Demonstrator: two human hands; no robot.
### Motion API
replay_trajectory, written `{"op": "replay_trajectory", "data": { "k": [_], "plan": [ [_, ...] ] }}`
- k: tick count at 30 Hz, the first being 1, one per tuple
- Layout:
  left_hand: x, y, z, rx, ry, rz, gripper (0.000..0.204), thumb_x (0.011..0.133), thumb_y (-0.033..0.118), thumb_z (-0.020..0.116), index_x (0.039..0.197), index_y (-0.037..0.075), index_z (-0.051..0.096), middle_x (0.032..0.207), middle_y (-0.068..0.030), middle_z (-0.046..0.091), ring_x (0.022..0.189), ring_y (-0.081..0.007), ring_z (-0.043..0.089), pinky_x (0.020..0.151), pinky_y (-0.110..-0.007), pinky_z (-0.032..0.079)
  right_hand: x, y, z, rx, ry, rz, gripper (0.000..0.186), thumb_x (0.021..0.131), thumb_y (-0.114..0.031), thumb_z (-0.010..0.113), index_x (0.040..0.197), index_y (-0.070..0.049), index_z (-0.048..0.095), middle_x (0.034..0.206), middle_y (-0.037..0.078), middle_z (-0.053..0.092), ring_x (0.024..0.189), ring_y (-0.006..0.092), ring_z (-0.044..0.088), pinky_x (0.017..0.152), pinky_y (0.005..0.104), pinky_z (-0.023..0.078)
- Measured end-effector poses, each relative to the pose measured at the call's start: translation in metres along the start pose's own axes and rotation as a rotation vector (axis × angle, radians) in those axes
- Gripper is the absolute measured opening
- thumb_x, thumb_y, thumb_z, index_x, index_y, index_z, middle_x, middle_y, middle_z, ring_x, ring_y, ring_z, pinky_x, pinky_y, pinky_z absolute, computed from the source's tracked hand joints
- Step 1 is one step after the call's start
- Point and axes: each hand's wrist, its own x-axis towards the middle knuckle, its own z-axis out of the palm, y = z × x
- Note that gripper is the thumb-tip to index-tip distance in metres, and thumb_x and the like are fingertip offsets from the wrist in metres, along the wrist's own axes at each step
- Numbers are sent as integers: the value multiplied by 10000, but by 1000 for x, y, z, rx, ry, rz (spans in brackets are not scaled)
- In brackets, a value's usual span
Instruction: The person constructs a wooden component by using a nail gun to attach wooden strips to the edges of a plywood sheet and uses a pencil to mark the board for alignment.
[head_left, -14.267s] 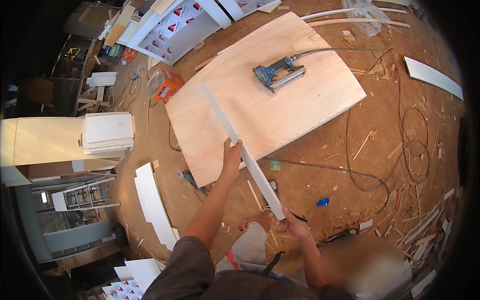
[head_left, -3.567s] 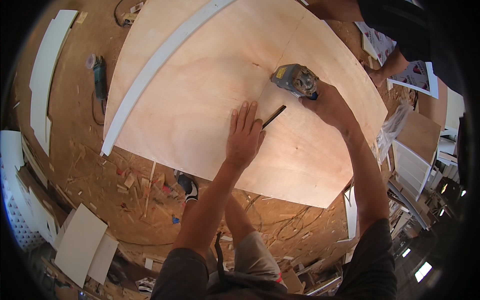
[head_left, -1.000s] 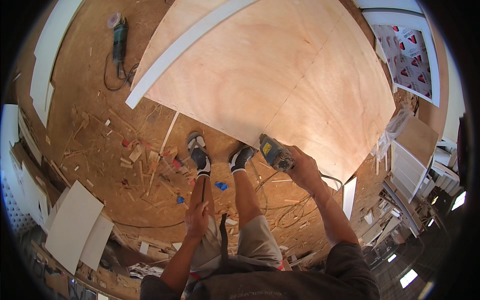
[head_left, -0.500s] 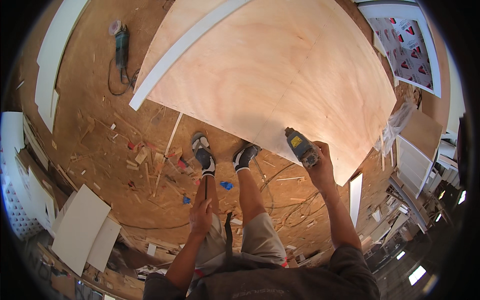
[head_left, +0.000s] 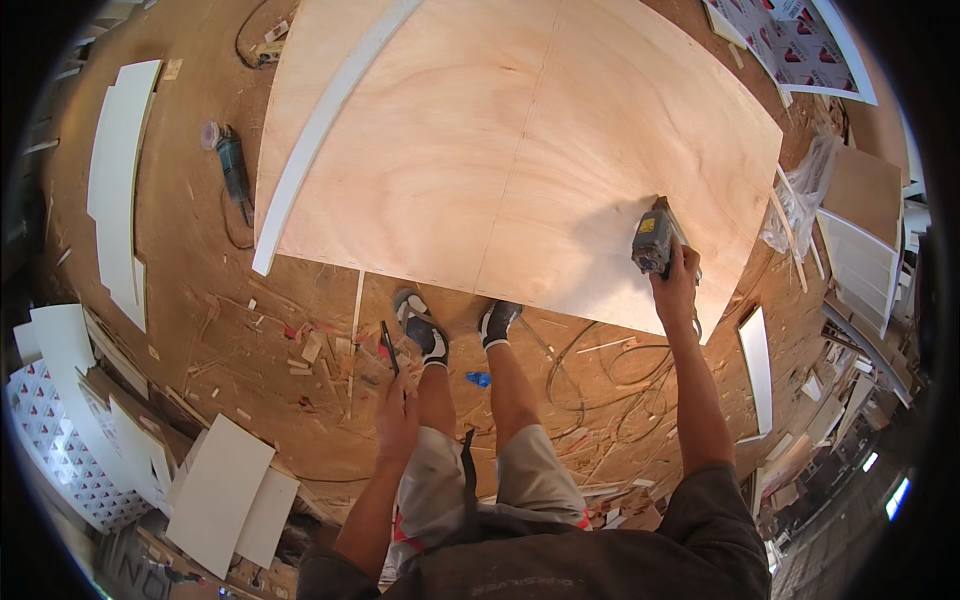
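My right hand (head_left: 676,285) is wrapped round the handle of a grey nail gun (head_left: 655,238) with a yellow label and a dark nose. The tool is over the near right part of a large pale plywood panel (head_left: 430,170); whether it touches the wood I cannot tell. Its shadow falls on the panel just left of it. In front of my left thigh, my left hand (head_left: 397,415) is closed on a thin dark stick (head_left: 389,348) that points away from me. A long white strip (head_left: 325,130) lies across the panel's left side.
An angle grinder (head_left: 232,170) with a cord lies left of the panel. Wood scraps (head_left: 312,348) and a blue piece (head_left: 478,379) litter the floor round my feet. A hose or cable (head_left: 560,375) loops at right. White boards (head_left: 120,190) lie at far left, and crumpled plastic (head_left: 803,190) at right.
My right hand has carried the nail gun right and farther over the panel. The dark stick in my left hand now tilts away from my leg. The whole view has shifted.
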Motion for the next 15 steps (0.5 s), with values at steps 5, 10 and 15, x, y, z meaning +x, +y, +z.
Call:
{"op": "replay_trajectory", "data": {
  "k": [5,10,15],
  "plan": [
    [70,68,17,152,81,178,522,892,171,616,1374,10,495,1353,-220,491,1244,-404,472,1006,-469,408,-8,17,24,24,37,12,840,727,-14,758,1467,-130,379,1170,171,475,1086,351,527,914,431,475],
    [168,113,59,363,168,490,718,839,254,708,1438,10,397,1443,-217,396,1369,-380,337,1109,-503,309,-10,14,41,70,-20,111,835,737,-54,765,1470,-135,374,1165,167,515,1049,337,550,902,415,477],
    [204,122,83,446,235,568,809,805,283,734,1461,4,351,1485,-254,328,1376,-422,302,1117,-524,283,-8,22,39,105,-62,101,850,721,-73,767,1471,-115,372,1086,162,524,1014,344,540,877,436,461]
  ]
}}
